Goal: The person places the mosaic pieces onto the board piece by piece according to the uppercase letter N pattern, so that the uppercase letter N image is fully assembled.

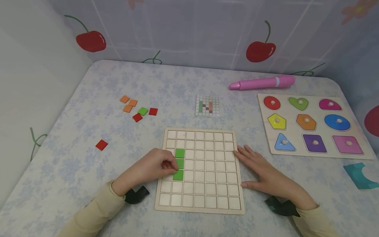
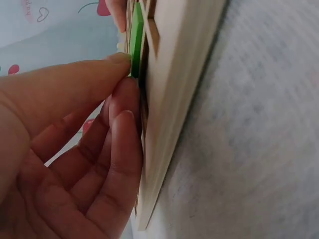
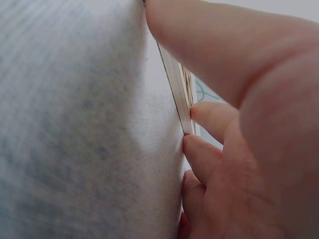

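A wooden grid board [image 1: 199, 211] lies on the table in front of me. Three green square tiles form a column in its second column from the left; the lowest green tile [image 1: 178, 176] is at my left hand [image 1: 157, 166]. Thumb and forefinger of that hand pinch the tile's edge, seen close up in the left wrist view, where the green tile [image 2: 136, 42] stands slightly proud of its cell. My right hand [image 1: 265, 172] rests at the board's right edge with fingers spread, thumb and fingertips touching the side.
Loose orange, red and green tiles lie at the left, with one red tile [image 1: 101, 144] apart. Behind the board is a small pattern card [image 1: 207, 114]. A pink pen [image 1: 260, 83], a shape puzzle [image 1: 291, 128] and a teal piece [image 1: 356, 176] sit at the right.
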### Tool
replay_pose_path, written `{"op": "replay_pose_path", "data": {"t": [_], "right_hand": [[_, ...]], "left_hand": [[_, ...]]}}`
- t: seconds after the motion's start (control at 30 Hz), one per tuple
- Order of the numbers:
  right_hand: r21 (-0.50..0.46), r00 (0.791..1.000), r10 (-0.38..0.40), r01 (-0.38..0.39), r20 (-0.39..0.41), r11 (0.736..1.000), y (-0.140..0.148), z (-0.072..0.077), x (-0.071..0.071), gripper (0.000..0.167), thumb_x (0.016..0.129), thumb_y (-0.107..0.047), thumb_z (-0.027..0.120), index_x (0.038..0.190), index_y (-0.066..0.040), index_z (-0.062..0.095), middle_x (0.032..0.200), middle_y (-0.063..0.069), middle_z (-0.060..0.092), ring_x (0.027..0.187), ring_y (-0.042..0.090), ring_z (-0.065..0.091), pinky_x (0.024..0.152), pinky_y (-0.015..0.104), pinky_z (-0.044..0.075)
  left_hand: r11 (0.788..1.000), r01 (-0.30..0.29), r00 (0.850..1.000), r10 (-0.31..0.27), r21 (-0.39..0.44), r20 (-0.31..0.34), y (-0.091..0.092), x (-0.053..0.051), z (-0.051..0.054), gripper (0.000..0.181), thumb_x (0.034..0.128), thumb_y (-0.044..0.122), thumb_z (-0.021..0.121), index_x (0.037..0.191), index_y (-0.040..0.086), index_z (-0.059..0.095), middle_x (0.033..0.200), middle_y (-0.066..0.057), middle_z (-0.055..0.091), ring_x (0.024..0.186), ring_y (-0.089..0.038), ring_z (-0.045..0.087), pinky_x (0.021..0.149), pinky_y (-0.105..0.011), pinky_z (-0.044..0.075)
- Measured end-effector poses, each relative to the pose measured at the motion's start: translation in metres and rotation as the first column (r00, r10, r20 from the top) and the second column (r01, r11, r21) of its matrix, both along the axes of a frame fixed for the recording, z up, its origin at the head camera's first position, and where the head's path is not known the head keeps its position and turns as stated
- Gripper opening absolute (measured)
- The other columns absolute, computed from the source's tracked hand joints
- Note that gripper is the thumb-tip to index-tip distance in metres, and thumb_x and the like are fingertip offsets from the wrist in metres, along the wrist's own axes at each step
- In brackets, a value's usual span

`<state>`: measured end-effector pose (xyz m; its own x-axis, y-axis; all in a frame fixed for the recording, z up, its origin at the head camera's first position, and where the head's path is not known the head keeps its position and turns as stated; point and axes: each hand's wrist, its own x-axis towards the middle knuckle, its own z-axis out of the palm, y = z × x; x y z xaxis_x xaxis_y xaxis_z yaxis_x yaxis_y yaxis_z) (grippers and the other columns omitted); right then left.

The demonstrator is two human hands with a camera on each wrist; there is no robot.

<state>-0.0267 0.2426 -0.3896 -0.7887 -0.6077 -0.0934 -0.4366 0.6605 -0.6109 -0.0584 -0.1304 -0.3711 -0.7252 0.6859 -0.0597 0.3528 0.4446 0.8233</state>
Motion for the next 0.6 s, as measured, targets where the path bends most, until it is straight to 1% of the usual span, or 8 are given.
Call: {"op": "replay_pose_path", "data": {"t": [0.13,0.23,0.3,0.37,0.43,0.47,0.53,0.6], "right_hand": [[-0.003,1.000,0.003,-0.003,-0.005,1.000,0.000,0.000,0.000,0.087,0.082,-0.044,0.069,0.150,-0.017,0.022,0.154,0.008,0.015,0.139,0.030,0.004,0.110,0.040,0.000],[-0.007,1.000,-0.001,0.001,0.002,1.000,0.000,0.001,0.000,0.087,0.082,-0.044,0.070,0.150,-0.017,0.022,0.154,0.008,0.015,0.139,0.030,0.003,0.110,0.041,0.000],[-0.006,1.000,-0.004,0.004,0.007,1.000,0.000,0.001,0.000,0.087,0.082,-0.044,0.069,0.150,-0.018,0.022,0.154,0.008,0.015,0.139,0.030,0.003,0.110,0.041,0.000],[-0.007,1.000,-0.005,0.005,0.010,1.000,0.000,0.001,0.000,0.087,0.082,-0.044,0.069,0.150,-0.018,0.022,0.154,0.008,0.015,0.140,0.029,0.003,0.110,0.041,0.000],[-0.010,1.000,-0.001,0.001,0.008,1.000,0.000,0.001,0.000,0.087,0.082,-0.043,0.069,0.150,-0.017,0.023,0.154,0.008,0.015,0.140,0.029,0.003,0.110,0.038,-0.001],[-0.011,1.000,0.002,-0.002,0.007,1.000,0.000,0.001,0.000,0.086,0.082,-0.042,0.069,0.150,-0.017,0.023,0.154,0.009,0.015,0.140,0.029,0.003,0.110,0.037,-0.001],[-0.017,1.000,0.007,-0.007,0.000,1.000,0.000,0.001,0.001,0.086,0.082,-0.041,0.070,0.150,-0.016,0.023,0.154,0.009,0.015,0.139,0.030,0.003,0.109,0.034,-0.002],[-0.020,1.000,0.008,-0.008,-0.002,1.000,0.000,0.001,0.001,0.086,0.082,-0.041,0.070,0.150,-0.016,0.023,0.154,0.010,0.015,0.140,0.030,0.003,0.109,0.033,-0.002]], "left_hand": [[1.000,-0.004,0.999,0.003,-0.020,-0.042,0.000,0.000,0.000,0.015,0.0789,0.001,0.073,0.075,0.014,0.068,0.073,0.012,0.058,0.065,-0.004,0.053,0.059,-0.023,0.048],[1.000,-0.016,0.999,0.016,-0.005,-0.037,-0.003,-0.005,0.001,0.013,0.0802,0.004,0.073,0.076,0.015,0.068,0.075,0.013,0.059,0.066,-0.005,0.054,0.061,-0.024,0.049],[0.998,-0.059,0.998,0.059,0.021,-0.012,-0.008,-0.013,0.004,0.009,0.0807,0.006,0.074,0.079,0.014,0.070,0.077,0.011,0.061,0.068,-0.007,0.056,0.062,-0.026,0.049],[0.990,-0.130,0.991,0.131,0.050,0.000,-0.017,-0.025,0.009,0.005,0.0813,0.008,0.074,0.084,0.011,0.071,0.080,0.008,0.063,0.071,-0.010,0.057,0.065,-0.027,0.049],[0.970,-0.230,0.973,0.229,0.079,0.021,-0.028,-0.039,0.016,0.007,0.0825,0.008,0.073,0.089,0.006,0.071,0.085,0.003,0.065,0.076,-0.013,0.059,0.069,-0.029,0.050],[0.954,-0.287,0.958,0.285,0.085,0.037,-0.034,-0.046,0.020,0.011,0.0833,0.009,0.072,0.093,0.004,0.070,0.089,0.000,0.065,0.080,-0.015,0.059,0.071,-0.030,0.050],[0.916,-0.393,0.920,0.391,0.085,0.040,-0.048,-0.062,0.025,0.018,0.0853,0.013,0.071,0.100,0.002,0.069,0.096,-0.004,0.065,0.086,-0.017,0.060,0.076,-0.031,0.050],[0.874,-0.482,0.876,0.479,0.067,0.052,-0.061,-0.077,0.029,0.024,0.0874,0.016,0.069,0.106,0.001,0.066,0.103,-0.008,0.063,0.092,-0.019,0.059,0.079,-0.034,0.048]]}}
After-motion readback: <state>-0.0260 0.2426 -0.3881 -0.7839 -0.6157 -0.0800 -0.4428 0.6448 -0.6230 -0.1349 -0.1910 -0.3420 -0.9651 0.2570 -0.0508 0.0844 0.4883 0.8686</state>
